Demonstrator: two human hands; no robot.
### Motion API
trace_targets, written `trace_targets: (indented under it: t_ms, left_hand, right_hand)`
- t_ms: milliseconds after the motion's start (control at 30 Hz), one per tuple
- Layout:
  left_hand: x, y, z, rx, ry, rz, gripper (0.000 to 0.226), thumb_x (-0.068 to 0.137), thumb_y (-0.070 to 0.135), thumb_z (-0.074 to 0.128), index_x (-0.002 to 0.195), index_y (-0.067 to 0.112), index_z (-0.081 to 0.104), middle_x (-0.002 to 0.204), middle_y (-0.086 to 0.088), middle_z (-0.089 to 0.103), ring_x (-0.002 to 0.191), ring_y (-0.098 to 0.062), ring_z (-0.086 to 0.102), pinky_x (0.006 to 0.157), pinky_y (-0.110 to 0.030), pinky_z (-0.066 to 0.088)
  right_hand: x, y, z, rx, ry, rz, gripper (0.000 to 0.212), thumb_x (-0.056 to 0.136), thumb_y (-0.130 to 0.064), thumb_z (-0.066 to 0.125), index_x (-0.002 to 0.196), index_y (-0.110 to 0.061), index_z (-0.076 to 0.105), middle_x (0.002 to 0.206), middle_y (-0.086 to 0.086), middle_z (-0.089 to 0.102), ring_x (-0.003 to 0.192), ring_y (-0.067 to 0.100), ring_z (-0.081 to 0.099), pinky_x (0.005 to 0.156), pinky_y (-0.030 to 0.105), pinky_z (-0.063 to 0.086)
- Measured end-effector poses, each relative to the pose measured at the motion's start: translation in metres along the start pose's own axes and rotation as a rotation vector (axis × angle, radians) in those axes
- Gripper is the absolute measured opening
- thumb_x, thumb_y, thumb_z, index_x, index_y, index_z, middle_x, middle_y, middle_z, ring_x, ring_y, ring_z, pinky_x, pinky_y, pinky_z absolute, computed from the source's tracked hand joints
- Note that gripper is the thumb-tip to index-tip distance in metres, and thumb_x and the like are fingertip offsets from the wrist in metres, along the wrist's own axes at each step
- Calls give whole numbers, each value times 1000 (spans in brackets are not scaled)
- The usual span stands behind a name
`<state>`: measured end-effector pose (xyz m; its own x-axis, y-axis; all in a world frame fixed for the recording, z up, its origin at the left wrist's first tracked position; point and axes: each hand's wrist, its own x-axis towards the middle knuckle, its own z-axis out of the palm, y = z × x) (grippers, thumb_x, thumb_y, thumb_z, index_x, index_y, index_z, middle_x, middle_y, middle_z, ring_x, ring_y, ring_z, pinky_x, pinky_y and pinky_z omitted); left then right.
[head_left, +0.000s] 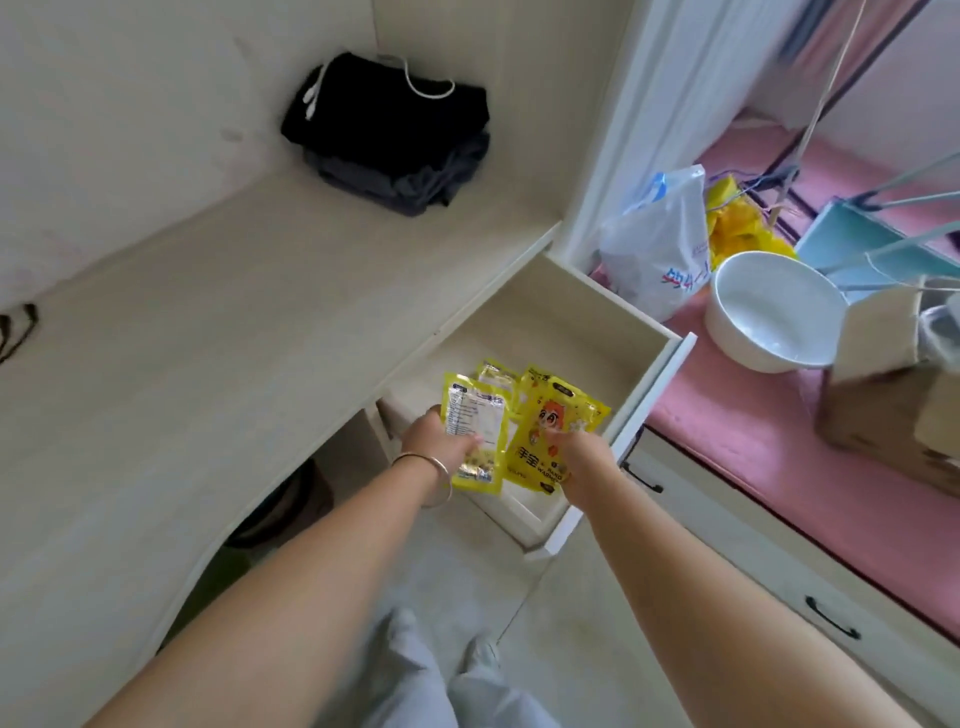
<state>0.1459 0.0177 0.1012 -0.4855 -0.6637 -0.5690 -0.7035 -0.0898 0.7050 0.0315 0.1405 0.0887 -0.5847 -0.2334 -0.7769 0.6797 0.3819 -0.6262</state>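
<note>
A pale wooden drawer stands pulled out under the desk's right end. Above it my left hand, a bangle on its wrist, grips a yellow packet that shows its printed back. My right hand pinches a second yellow hand-warmer packet with an orange cartoon figure on the front. More yellow packets show behind these two, at the drawer. Both hands are close together over the drawer's front half.
A folded pile of dark clothes with a white cord lies at the desk's back corner. To the right, on a pink surface, are a white bowl, a white plastic bag, yellow bags and a cardboard box.
</note>
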Motion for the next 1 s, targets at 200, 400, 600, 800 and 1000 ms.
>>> trace_targets:
  t_ms: [200,400,600,800,1000]
  left_hand:
    - [77,10,17,124,-52,-42,29,77,21,67,105,15,62,109,-9,68,103,-29,63,95,-39,50]
    - [140,1,35,258,-153,-44,28,76,18,67,103,18,61,106,-9,69,99,-29,65,91,-39,53]
    - [189,-20,63,415,-295,-99,48,81,21,66,126,16,51,124,-8,60,111,-30,59,97,-39,49]
    - [210,-44,81,606,-412,-131,76,80,24,68,146,22,29,136,-8,53,121,-30,53,101,-40,46]
    - [206,-44,87,984,-306,31,67,86,23,60,144,23,26,135,-5,51,120,-29,54,90,-39,49]
  right_hand:
    - [56,-9,2,-132,81,65,19,93,-9,51,112,-9,52,99,8,56,103,29,56,88,40,46]
    - [119,7,18,-290,171,141,23,94,-12,35,113,-14,49,98,7,50,69,16,46,60,24,38]
    - [164,35,33,-336,215,284,18,96,-14,37,108,-8,49,92,7,48,58,12,36,48,25,28]
    - [188,60,38,-419,195,396,12,98,-12,37,87,-10,41,77,3,42,57,11,33,48,21,27]
    - [191,68,33,-454,248,386,30,84,-16,54,113,-8,52,105,9,60,80,22,53,48,23,36]
